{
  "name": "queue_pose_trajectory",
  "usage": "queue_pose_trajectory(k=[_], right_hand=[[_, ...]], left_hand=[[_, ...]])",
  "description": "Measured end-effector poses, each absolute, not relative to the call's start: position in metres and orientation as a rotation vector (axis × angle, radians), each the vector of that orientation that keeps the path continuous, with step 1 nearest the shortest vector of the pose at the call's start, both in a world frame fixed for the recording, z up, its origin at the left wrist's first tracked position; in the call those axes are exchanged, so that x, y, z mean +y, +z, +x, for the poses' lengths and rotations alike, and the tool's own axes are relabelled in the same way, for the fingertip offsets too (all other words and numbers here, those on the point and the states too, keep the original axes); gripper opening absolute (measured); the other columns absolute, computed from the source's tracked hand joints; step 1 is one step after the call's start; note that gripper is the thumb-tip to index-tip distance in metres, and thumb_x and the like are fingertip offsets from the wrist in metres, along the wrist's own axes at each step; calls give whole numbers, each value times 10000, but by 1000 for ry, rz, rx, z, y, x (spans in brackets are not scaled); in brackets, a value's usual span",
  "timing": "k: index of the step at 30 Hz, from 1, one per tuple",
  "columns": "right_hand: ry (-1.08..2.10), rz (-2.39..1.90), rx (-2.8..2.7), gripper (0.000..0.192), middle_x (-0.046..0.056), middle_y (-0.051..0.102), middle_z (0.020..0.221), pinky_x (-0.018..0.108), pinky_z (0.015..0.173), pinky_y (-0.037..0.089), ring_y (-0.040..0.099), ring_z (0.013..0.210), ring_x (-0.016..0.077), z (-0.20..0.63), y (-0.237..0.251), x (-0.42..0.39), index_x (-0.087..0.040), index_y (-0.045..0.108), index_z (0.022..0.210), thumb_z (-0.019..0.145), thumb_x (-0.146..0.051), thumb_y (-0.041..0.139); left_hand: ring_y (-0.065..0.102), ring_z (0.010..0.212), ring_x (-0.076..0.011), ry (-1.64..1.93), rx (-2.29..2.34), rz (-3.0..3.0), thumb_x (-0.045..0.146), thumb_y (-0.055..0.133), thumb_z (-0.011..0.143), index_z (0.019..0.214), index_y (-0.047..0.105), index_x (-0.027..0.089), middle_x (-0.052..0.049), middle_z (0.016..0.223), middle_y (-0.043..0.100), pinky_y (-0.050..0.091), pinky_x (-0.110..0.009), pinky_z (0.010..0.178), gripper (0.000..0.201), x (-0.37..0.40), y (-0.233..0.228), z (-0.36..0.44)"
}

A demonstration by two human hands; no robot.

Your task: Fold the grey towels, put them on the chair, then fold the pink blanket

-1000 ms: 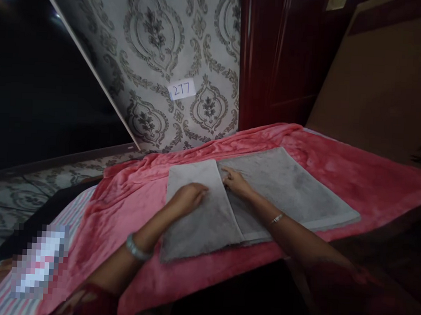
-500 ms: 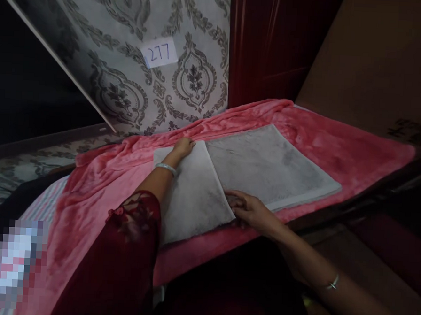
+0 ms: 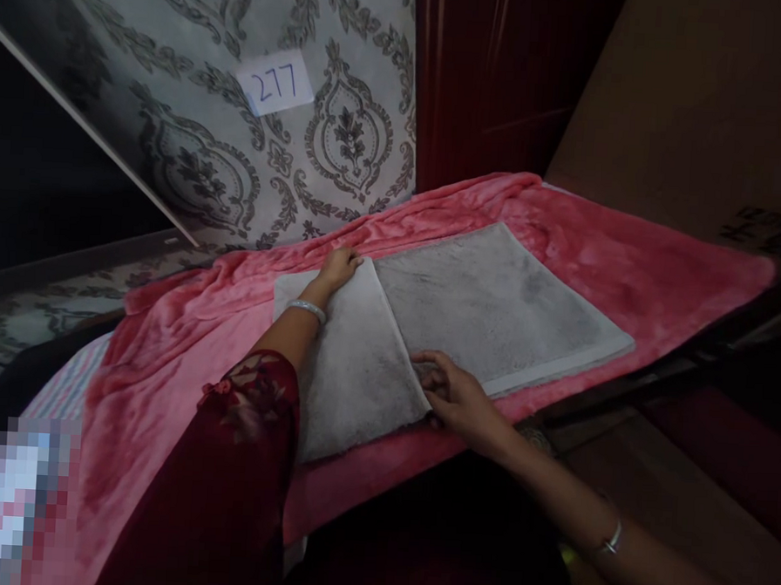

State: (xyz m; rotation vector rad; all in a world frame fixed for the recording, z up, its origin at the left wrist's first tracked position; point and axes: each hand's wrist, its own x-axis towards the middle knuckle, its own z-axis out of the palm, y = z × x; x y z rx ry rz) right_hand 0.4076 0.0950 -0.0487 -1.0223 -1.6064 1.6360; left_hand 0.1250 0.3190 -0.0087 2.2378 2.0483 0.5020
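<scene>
Flat grey towel [image 3: 495, 302], fuzzy nap, rectangular, lies on plush pink blanket [image 3: 628, 261]; long axis runs L-R w/ the left part folded over. Left hand [image 3: 339, 268] pinches fold's far corner, right hand [image 3: 460, 401] grips fold's near edge, fingers curled on it.

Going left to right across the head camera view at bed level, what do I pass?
Pink blanket → left hand on the far corner of the folded flap → gray towel → right hand at the flap's near edge → pink blanket again → brown board at the far right.
</scene>
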Motion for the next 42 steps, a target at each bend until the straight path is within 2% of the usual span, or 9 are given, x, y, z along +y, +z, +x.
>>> queue_pose_trajectory(k=[4, 7, 12, 20, 26, 31, 34, 37, 42], right_hand=[[1511, -940, -1683, 543, -76, 482, 696, 194, 507, 348, 449, 544, 87, 414, -53, 93, -223, 476, 1301, 764, -165, 537], [1540, -939, -1700, 582, -69, 474, 730, 199, 507, 343, 437, 536, 85, 417, -54, 93, -238, 484, 1326, 751, -150, 505], [1576, -963, -1724, 327, -50, 448, 672, 206, 504, 328, 409, 520, 93, 414, -57, 92, -211, 631, 992, 726, -169, 447], [1431, -956, -1757, 319, -32, 490, 664, 221, 548, 349, 438, 577, 124, 411, -63, 93, -219, 664, 913, 677, -184, 452], [1432, -957, -1729, 286, -18, 539, 672, 235, 552, 372, 490, 577, 133, 411, -68, 94, -218, 650, 854, 649, -233, 452], [1623, -969, -1673, 340, -40, 471, 545, 251, 502, 362, 495, 490, 150, 413, -62, 94, -199, 645, 910, 804, -435, 424], [1578, -991, -1698, 401, -29, 489, 582, 255, 508, 369, 491, 500, 144, 411, -60, 94, -192, 643, 869, 837, -547, 459], [1362, -1007, -1764, 277, -1, 545, 661, 258, 570, 384, 498, 589, 145, 409, -63, 95, -197, 641, 807, 801, -456, 542], [1221, -1013, -1825, 198, -6, 550, 654, 258, 594, 367, 480, 604, 145, 408, -70, 97, -215, 642, 797, 785, -370, 519]], left_hand=[[623, 1057, -253, 506, 2127, 2243, 231, 470, 950, 1034, 700, 153, -128, 1119, 703, 452, -337, 930, 257, 316, -14, 134], [622, 1100, -265, 455, 2153, 2243, 228, 470, 949, 1028, 704, 168, -128, 1149, 707, 449, -346, 959, 254, 313, -16, 138], [649, 1062, -256, 389, 2149, 2246, 256, 487, 955, 996, 711, 175, -118, 1094, 730, 471, -325, 929, 241, 309, -10, 133], [633, 1138, -276, 449, 2174, 2252, 261, 443, 970, 1065, 694, 174, -135, 1180, 704, 471, -365, 964, 283, 311, -2, 126], [668, 1044, -268, 410, 2152, 2205, 268, 472, 950, 987, 706, 172, -135, 1060, 743, 484, -354, 911, 255, 316, -17, 123], [671, 926, -222, 437, 2005, 2246, 308, 484, 943, 920, 700, 166, -86, 975, 745, 497, -315, 814, 260, 322, -13, 116], [653, 871, -191, 473, 1892, 2285, 281, 547, 893, 868, 692, 171, -46, 918, 734, 496, -290, 793, 184, 330, -8, 117], [635, 882, -182, 538, 1853, 2299, 238, 559, 872, 856, 681, 168, -53, 930, 727, 494, -294, 831, 142, 336, -11, 121], [626, 915, -199, 580, 1907, 2269, 243, 530, 894, 907, 676, 174, -71, 959, 721, 498, -343, 880, 162, 337, -28, 125]])
